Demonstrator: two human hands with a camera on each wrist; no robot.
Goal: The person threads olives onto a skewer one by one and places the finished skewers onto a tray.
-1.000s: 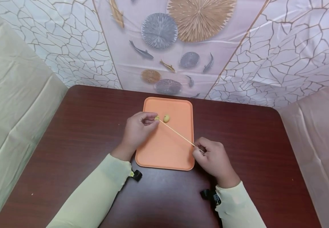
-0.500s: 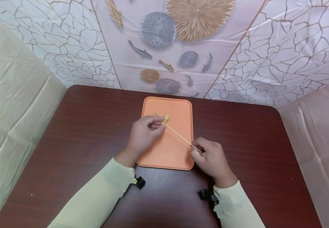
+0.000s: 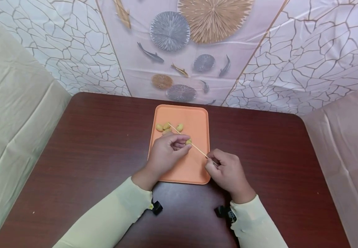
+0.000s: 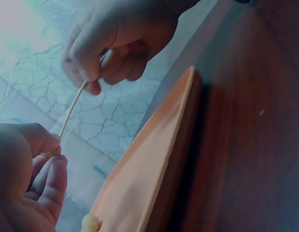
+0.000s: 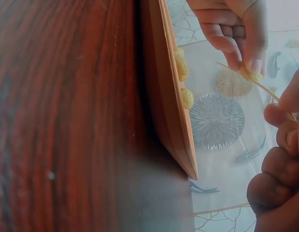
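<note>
My left hand (image 3: 167, 151) is over the orange tray (image 3: 197, 119) and pinches a small yellow-green oval fruit (image 3: 188, 141) between thumb and fingers. A thin wooden skewer (image 3: 200, 151) runs through this fruit, its pointed end sticking out on the far side. At the tray's right edge, my right hand (image 3: 229, 170) grips the skewer's other end with curled fingers. The right wrist view shows the pierced fruit (image 5: 256, 76) at the left fingertips. Several more such fruits (image 3: 159, 127) lie grouped at the tray's left, partly behind the left hand, and a single fruit (image 3: 180, 127) sits beside them.
The tray rests on a dark red-brown wooden table (image 3: 104, 137). A patterned cloth backdrop (image 3: 203, 82) rises behind the table's far edge, and plain pale cloth (image 3: 11, 137) hangs at the sides.
My left hand has moved right and toward me, sliding the fruit along the skewer so its tip now shows beyond. The fruits behind that hand have come into view. My right hand stays nearly still.
</note>
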